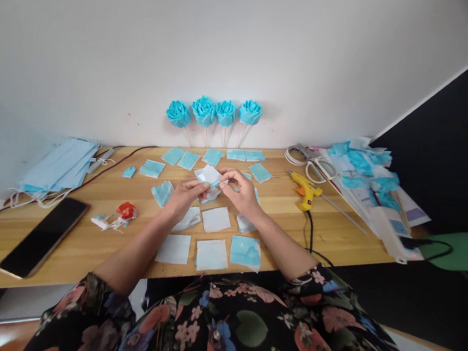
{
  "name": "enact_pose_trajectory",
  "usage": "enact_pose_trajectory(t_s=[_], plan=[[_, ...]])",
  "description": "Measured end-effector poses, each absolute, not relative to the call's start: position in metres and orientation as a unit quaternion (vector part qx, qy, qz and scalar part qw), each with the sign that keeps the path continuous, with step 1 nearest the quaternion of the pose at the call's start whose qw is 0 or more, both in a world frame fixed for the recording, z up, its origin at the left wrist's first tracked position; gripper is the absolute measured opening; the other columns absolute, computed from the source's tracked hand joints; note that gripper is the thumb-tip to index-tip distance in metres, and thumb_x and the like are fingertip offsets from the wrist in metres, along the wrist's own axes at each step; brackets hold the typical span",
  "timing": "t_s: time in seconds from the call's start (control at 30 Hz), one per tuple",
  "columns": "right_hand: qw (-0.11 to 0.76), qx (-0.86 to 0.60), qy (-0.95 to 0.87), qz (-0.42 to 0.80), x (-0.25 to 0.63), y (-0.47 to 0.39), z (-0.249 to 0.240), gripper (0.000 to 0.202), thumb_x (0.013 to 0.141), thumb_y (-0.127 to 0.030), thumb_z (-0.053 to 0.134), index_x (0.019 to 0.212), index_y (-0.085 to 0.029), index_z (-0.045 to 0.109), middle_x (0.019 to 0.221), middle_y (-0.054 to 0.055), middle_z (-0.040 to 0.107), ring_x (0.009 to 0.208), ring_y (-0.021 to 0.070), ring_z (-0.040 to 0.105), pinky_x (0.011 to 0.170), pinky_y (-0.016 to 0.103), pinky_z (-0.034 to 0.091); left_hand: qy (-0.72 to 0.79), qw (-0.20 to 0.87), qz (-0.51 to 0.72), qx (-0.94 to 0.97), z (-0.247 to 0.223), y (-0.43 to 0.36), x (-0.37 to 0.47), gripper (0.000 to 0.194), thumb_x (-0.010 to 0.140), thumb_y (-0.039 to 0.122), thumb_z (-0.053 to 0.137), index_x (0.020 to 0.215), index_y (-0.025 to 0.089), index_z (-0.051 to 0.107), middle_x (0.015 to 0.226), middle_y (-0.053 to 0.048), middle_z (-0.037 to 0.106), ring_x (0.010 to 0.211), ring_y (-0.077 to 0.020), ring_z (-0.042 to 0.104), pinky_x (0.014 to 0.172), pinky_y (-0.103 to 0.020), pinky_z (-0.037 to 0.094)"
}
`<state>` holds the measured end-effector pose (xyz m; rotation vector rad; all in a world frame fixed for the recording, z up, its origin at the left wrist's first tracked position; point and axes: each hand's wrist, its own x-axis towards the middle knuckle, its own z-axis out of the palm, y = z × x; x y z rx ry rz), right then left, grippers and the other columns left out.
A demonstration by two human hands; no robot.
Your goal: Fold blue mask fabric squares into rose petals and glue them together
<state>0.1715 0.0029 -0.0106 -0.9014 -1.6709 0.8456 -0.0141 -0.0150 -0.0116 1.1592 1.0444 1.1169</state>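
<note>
My left hand (186,195) and my right hand (241,191) meet over the middle of the table. Between their fingertips they pinch a piece of mask fabric (210,174), white on the upper face with a blue rolled or folded edge near the fingers. Both hands are closed on it. Cut squares of blue and white mask fabric (216,219) lie around and below the hands, some blue side up, some white side up. Behind them, several blue fabric flowers (203,111) on thin sticks lean against the wall.
A yellow glue gun (307,191) lies right, its cord trailing off the front edge. Scissors (320,169), blue scraps (358,159) and a white power strip (390,233) are further right. At left are stacked face masks (60,166), a phone (44,237) and a red scrap (126,210).
</note>
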Motion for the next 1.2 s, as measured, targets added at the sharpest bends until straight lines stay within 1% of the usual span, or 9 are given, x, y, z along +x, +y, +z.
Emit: enact_pose_trajectory(t_s=[0.13, 0.27, 0.43, 0.6, 0.73, 0.87, 0.97, 1.07, 1.2], plan=[[0.504, -0.388, -0.68, 0.365, 0.171, 0.004, -0.012, 0.009, 0.083, -0.031, 0.063, 0.085, -0.022, 0.061, 0.106, 0.005, 0.072, 0.103, 0.0199, 0.065, 0.084, 0.033, 0.05, 0.447, 0.579, 0.474, 0.491, -0.014, -0.014, -0.014, 0.032, 0.078, 0.044, 0.075, 0.066, 0.015, 0.072, 0.062, -0.003, 0.062, 0.06, -0.0126, 0.053, 0.065, -0.029, 0.042], [0.505, -0.4, -0.674, 0.362, 0.171, 0.004, -0.013, 0.008, 0.082, -0.03, 0.062, 0.085, -0.022, 0.061, 0.094, 0.002, 0.072, 0.09, 0.0174, 0.065, 0.083, 0.032, 0.05, 0.435, 0.594, 0.475, 0.482, -0.019, -0.013, -0.014, 0.033, 0.077, 0.046, 0.075, 0.066, 0.015, 0.071, 0.063, -0.003, 0.062, 0.06, -0.0126, 0.052, 0.063, -0.028, 0.041], [0.51, -0.396, -0.672, 0.361, 0.172, 0.005, -0.013, 0.008, 0.081, -0.029, 0.062, 0.085, -0.022, 0.061, 0.092, 0.001, 0.07, 0.085, 0.016, 0.063, 0.081, 0.031, 0.051, 0.433, 0.588, 0.472, 0.494, -0.019, -0.012, -0.013, 0.034, 0.077, 0.049, 0.075, 0.068, 0.016, 0.072, 0.063, -0.003, 0.062, 0.06, -0.0124, 0.052, 0.062, -0.027, 0.041], [0.513, -0.386, -0.679, 0.356, 0.171, 0.004, -0.013, 0.006, 0.083, -0.028, 0.062, 0.083, -0.022, 0.06, 0.09, 0.001, 0.069, 0.084, 0.0156, 0.062, 0.08, 0.031, 0.05, 0.461, 0.561, 0.478, 0.494, -0.011, -0.014, -0.01, 0.027, 0.07, 0.04, 0.08, 0.062, 0.017, 0.07, 0.057, 0.001, 0.058, 0.056, -0.0106, 0.048, 0.059, -0.026, 0.038], [0.506, -0.381, -0.678, 0.372, 0.171, 0.004, -0.014, 0.011, 0.084, -0.033, 0.064, 0.086, -0.022, 0.062, 0.092, 0.002, 0.069, 0.084, 0.016, 0.063, 0.081, 0.031, 0.052, 0.474, 0.535, 0.5, 0.488, -0.009, -0.014, -0.01, 0.026, 0.069, 0.037, 0.079, 0.057, 0.017, 0.067, 0.055, 0.001, 0.057, 0.055, -0.0102, 0.048, 0.057, -0.026, 0.038], [0.529, -0.354, -0.628, 0.449, 0.174, 0.004, -0.012, 0.032, 0.087, -0.047, 0.063, 0.109, -0.023, 0.06, 0.106, 0.006, 0.072, 0.098, 0.0193, 0.067, 0.09, 0.035, 0.054, 0.476, 0.53, 0.518, 0.473, -0.012, -0.012, -0.011, 0.026, 0.07, 0.037, 0.078, 0.06, 0.017, 0.067, 0.056, 0.001, 0.058, 0.054, -0.0098, 0.047, 0.057, -0.026, 0.038], [0.532, -0.361, -0.601, 0.474, 0.177, 0.006, -0.011, 0.046, 0.088, -0.054, 0.061, 0.123, -0.025, 0.058, 0.115, 0.008, 0.072, 0.109, 0.0218, 0.067, 0.095, 0.038, 0.053, 0.481, 0.525, 0.526, 0.465, -0.01, -0.012, -0.012, 0.026, 0.072, 0.038, 0.077, 0.059, 0.017, 0.066, 0.056, 0.001, 0.058, 0.053, -0.0095, 0.046, 0.057, -0.026, 0.037], [0.506, -0.385, -0.594, 0.493, 0.179, 0.009, -0.013, 0.05, 0.09, -0.057, 0.058, 0.128, -0.024, 0.06, 0.118, 0.008, 0.072, 0.112, 0.0225, 0.066, 0.094, 0.038, 0.053, 0.484, 0.521, 0.532, 0.46, -0.007, -0.014, -0.011, 0.026, 0.073, 0.036, 0.076, 0.058, 0.017, 0.065, 0.056, 0.001, 0.057, 0.054, -0.0096, 0.046, 0.057, -0.026, 0.037], [0.447, -0.387, -0.585, 0.555, 0.178, 0.011, -0.015, 0.053, 0.089, -0.059, 0.058, 0.127, -0.023, 0.064, 0.12, 0.006, 0.072, 0.111, 0.0231, 0.066, 0.087, 0.035, 0.054, 0.479, 0.519, 0.54, 0.458, -0.004, -0.015, -0.011, 0.028, 0.074, 0.037, 0.076, 0.059, 0.017, 0.064, 0.056, 0.001, 0.057, 0.055, -0.0094, 0.046, 0.058, -0.026, 0.037]])
